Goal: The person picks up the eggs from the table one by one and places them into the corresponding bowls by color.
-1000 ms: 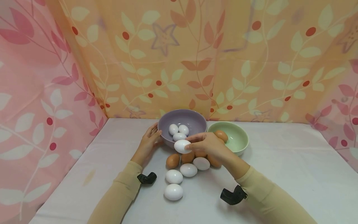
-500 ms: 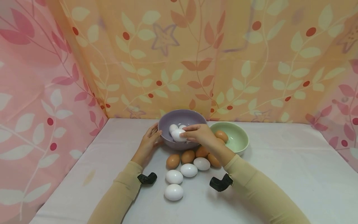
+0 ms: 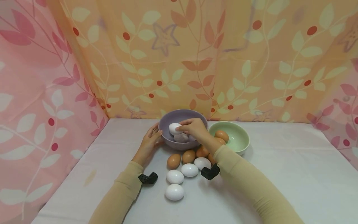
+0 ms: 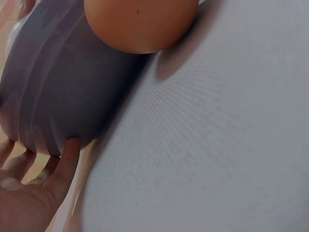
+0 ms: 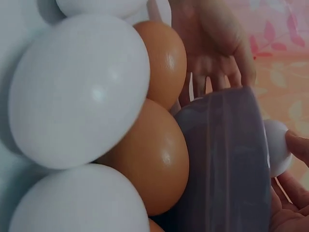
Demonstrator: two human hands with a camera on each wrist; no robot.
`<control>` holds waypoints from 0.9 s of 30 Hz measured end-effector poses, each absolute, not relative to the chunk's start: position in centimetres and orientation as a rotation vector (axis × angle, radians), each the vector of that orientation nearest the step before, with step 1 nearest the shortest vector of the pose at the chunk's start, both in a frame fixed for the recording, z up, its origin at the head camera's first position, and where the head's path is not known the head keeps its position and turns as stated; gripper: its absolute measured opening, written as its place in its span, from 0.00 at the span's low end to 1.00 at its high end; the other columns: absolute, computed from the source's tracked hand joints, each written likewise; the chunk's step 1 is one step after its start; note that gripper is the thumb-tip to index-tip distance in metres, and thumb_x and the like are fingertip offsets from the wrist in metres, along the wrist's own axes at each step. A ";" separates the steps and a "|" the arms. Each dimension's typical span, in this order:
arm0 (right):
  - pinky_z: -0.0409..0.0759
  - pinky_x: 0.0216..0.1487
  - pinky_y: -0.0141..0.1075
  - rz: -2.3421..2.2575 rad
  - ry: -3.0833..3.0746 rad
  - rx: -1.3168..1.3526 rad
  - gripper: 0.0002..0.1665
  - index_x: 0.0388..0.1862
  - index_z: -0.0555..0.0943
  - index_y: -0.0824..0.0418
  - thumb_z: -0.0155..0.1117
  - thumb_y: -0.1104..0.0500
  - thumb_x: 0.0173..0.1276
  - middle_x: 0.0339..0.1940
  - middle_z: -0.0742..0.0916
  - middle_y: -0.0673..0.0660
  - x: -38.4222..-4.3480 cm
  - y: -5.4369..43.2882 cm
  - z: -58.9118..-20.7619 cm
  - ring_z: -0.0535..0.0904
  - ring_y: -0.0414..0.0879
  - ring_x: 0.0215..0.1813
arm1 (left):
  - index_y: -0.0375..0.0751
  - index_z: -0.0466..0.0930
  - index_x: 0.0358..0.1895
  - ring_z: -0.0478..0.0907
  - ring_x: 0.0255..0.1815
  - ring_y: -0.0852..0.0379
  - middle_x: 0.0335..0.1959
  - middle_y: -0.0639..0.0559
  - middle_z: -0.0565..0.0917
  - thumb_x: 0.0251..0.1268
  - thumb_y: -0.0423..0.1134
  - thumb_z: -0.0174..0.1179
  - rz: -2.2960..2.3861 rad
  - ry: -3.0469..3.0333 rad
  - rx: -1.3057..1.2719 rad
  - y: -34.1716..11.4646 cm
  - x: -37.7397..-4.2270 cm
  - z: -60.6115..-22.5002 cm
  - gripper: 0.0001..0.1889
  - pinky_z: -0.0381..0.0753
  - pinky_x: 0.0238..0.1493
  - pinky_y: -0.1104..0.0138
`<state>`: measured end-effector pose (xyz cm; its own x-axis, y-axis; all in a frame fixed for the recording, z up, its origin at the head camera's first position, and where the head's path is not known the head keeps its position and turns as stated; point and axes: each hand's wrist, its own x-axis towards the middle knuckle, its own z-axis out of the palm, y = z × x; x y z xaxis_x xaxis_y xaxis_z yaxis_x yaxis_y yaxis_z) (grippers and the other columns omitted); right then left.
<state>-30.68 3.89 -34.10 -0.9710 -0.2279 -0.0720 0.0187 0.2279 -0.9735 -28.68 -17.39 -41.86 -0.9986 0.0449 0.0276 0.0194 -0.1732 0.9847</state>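
In the head view my right hand (image 3: 194,128) pinches a white egg (image 3: 174,128) inside the purple bowl (image 3: 183,115), above another white egg (image 3: 181,137) in shadow. The right wrist view has this pinched egg (image 5: 276,147) showing past the bowl's rim, with thumb and fingers on it. My left hand (image 3: 150,140) rests against the bowl's left side. Its fingers (image 4: 72,154) lie fairly straight, tips touching the outer wall in the left wrist view. Part of the bowl's inside is hidden behind my right hand.
Right of the purple bowl stands a green bowl (image 3: 241,137) holding brown eggs (image 3: 222,136). In front of the bowls lie several brown eggs (image 3: 173,161) and several white eggs (image 3: 174,192) on a white cloth (image 3: 112,186). A patterned curtain (image 3: 179,62) hangs behind.
My right hand has carried the white egg from in front of the purple bowl, over the rim and back into it. The left hand has stayed at the bowl's side.
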 end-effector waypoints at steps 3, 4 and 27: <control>0.85 0.54 0.37 -1.828 2.328 -0.187 0.22 0.51 0.85 0.67 0.76 0.61 0.58 0.55 0.87 0.62 -31.4 3.7 -34.3 0.84 0.42 0.49 | 0.46 0.54 0.78 0.59 0.78 0.51 0.82 0.48 0.53 0.77 0.39 0.52 2.394 2.001 0.084 -17.4 -28.7 -42.0 0.31 0.68 0.72 0.47; 0.85 0.53 0.37 -1.829 2.333 -0.179 0.22 0.51 0.86 0.67 0.76 0.61 0.58 0.55 0.87 0.62 -31.6 3.6 -34.3 0.84 0.42 0.49 | 0.45 0.54 0.78 0.59 0.77 0.51 0.82 0.48 0.53 0.77 0.39 0.52 2.394 2.001 0.088 -17.4 -28.7 -42.0 0.31 0.68 0.71 0.47; 0.84 0.45 0.31 -1.641 2.498 -0.067 0.21 0.48 0.87 0.67 0.78 0.61 0.55 0.57 0.86 0.61 -32.9 3.4 -35.1 0.83 0.42 0.41 | 0.47 0.54 0.79 0.60 0.77 0.51 0.82 0.49 0.53 0.77 0.40 0.53 2.411 1.973 0.063 -17.5 -28.8 -42.1 0.31 0.69 0.71 0.49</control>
<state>-32.86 3.43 -35.06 -0.9874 -0.1204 -0.1023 0.0461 0.3997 -0.9155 -28.84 -17.54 -42.08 -0.9989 0.0449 0.0151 0.0060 -0.1979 0.9802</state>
